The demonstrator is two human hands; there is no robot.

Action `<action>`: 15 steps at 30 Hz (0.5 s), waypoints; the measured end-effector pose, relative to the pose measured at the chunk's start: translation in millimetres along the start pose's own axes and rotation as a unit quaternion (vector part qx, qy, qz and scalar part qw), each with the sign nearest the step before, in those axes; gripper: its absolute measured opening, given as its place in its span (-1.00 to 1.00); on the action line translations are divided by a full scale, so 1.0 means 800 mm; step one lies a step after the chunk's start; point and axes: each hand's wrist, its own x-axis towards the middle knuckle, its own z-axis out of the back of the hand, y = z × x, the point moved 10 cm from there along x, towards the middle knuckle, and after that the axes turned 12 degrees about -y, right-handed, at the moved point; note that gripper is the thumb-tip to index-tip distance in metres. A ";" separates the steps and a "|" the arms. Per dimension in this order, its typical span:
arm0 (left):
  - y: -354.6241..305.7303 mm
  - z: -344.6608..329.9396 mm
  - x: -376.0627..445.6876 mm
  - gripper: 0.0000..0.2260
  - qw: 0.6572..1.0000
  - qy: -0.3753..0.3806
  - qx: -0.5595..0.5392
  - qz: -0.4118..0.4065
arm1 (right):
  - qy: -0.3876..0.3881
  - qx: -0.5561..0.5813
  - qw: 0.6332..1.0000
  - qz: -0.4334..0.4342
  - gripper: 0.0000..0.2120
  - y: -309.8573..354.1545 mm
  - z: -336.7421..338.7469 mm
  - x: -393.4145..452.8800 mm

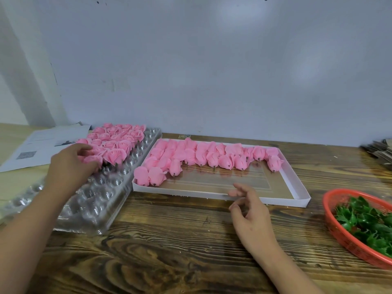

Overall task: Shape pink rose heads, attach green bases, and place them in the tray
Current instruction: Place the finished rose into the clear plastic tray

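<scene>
Nearest us, our right hand [248,211] hovers loose-fingered and empty before the white tray [296,177]. Farther left, our left hand [72,166] curls around a pink rose head [93,160] in the clear blister tray [101,194]. We judge it light, soft, crushable; best pinched low, near its base.

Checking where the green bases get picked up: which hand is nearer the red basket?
Right. The right hand hovers beside the red basket; the left hand is far across, on the pink rose heads.
</scene>
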 end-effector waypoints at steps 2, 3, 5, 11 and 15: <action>-0.021 0.002 -0.015 -0.72 0.999 -0.023 -0.023 -0.027 | 0.003 -0.005 1.000 0.000 -0.47 0.000 0.000 -0.001; -0.033 0.001 -0.024 -0.74 0.998 -0.028 -0.039 -0.041 | 0.003 -0.009 1.000 -0.001 -0.47 0.000 0.000 -0.002; -0.057 -0.006 -0.045 -0.77 0.996 -0.027 -0.066 -0.061 | 0.003 -0.011 1.000 -0.004 -0.46 0.001 0.001 -0.003; -0.125 -0.046 -0.119 -0.80 0.985 0.041 -0.141 -0.093 | -0.001 -0.020 1.000 -0.007 -0.50 0.000 0.004 -0.002; -0.155 -0.090 -0.183 -0.87 0.972 0.124 -0.165 -0.112 | -0.019 -0.016 1.000 -0.001 -0.62 0.001 0.007 0.001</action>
